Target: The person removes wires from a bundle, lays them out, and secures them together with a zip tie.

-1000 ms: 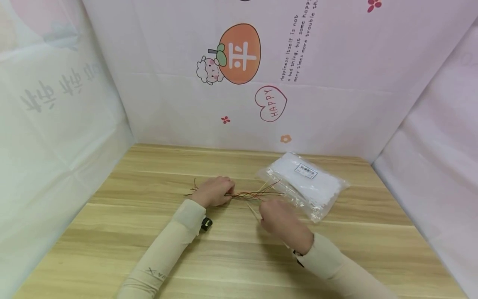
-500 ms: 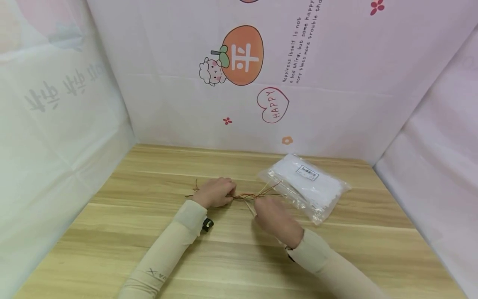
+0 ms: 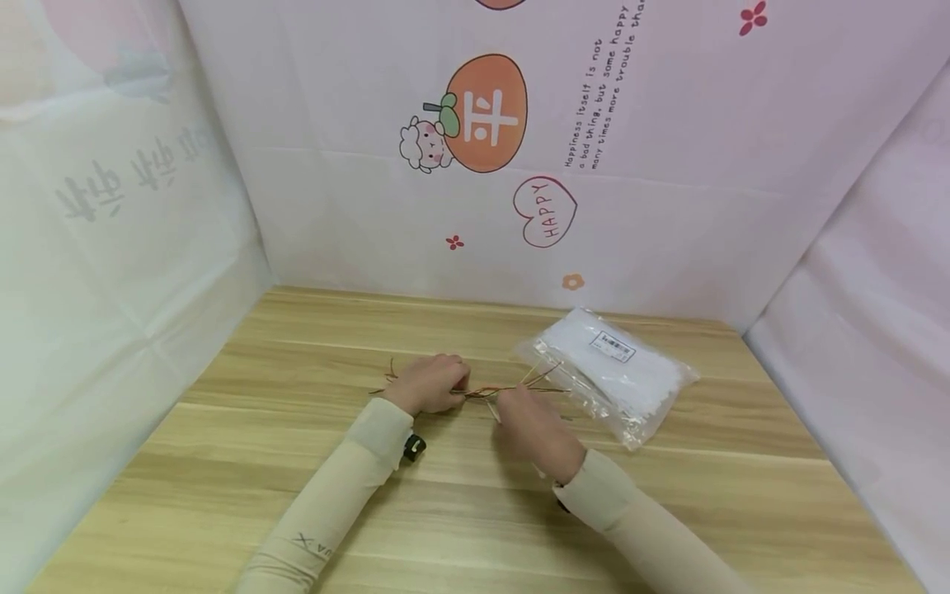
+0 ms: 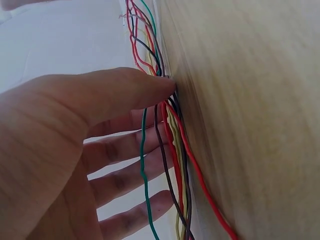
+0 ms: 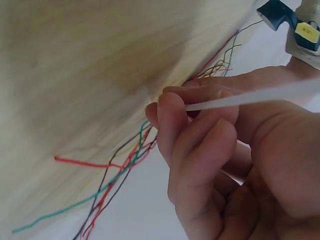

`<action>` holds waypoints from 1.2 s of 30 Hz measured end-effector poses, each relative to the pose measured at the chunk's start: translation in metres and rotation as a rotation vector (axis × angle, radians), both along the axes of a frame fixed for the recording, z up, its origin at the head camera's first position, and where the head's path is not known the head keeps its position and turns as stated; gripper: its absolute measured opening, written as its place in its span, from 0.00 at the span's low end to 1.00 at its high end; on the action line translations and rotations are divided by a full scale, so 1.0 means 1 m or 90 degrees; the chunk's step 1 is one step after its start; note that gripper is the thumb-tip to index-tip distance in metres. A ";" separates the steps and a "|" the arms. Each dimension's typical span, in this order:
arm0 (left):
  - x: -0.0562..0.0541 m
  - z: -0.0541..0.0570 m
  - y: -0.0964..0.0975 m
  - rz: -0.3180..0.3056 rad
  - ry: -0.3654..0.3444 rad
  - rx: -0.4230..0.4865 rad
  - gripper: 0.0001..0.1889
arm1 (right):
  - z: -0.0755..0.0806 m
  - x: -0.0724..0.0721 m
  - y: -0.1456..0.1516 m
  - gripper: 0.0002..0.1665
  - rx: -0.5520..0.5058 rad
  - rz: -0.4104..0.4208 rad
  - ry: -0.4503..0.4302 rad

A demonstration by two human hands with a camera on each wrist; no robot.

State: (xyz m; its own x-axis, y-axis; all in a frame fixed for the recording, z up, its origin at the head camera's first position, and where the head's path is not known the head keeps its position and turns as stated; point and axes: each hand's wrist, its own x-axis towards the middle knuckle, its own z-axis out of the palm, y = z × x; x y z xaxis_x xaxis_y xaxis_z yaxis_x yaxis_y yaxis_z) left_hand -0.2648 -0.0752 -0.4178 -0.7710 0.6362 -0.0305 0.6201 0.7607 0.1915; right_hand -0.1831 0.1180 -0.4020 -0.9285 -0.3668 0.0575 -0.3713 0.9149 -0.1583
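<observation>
A bundle of thin wires in red, green, black and yellow [image 3: 486, 391] runs sideways across the wooden table. My left hand [image 3: 429, 384] pinches it between thumb [image 4: 135, 90] and fingers, and the loose ends fan out on both sides. Close on the right, my right hand [image 3: 540, 434] has its fingers curled and pinches a white cable tie [image 5: 270, 96]. The strip's tail sticks out from between the fingers in the right wrist view, while its far end reaches the bundle beside my left hand. Part of the strip is hidden by the right fingers.
A clear plastic bag [image 3: 647, 376] of white contents, with a barcode label [image 3: 613, 346], lies behind and right of my right hand. Wire ends overlap its near edge. White printed sheets [image 3: 371, 223] stand round the table's back and sides.
My right hand has moved left with the cable tie, closer to my left hand. My left hand keeps its grip on the wires, and the head view has shifted slightly.
</observation>
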 end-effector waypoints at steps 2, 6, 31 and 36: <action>0.000 0.001 0.001 0.000 -0.005 0.004 0.06 | -0.002 -0.003 -0.001 0.18 -0.003 -0.005 -0.005; -0.001 0.002 0.001 0.006 -0.020 0.012 0.07 | -0.006 -0.007 -0.003 0.18 -0.026 -0.011 -0.011; -0.038 0.011 0.020 0.160 -0.168 0.054 0.11 | -0.013 -0.026 -0.021 0.14 -0.047 -0.021 0.001; -0.039 0.012 0.026 0.185 -0.145 0.053 0.12 | -0.011 -0.027 -0.023 0.12 -0.040 -0.024 0.012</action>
State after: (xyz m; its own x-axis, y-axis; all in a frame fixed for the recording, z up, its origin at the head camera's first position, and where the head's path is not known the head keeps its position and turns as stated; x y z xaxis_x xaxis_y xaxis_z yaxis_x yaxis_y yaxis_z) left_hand -0.3037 -0.0496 -0.4054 -0.8992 0.3988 -0.1797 0.3144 0.8749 0.3685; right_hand -0.2100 0.0947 -0.4132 -0.9400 -0.3270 0.0969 -0.3405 0.9166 -0.2096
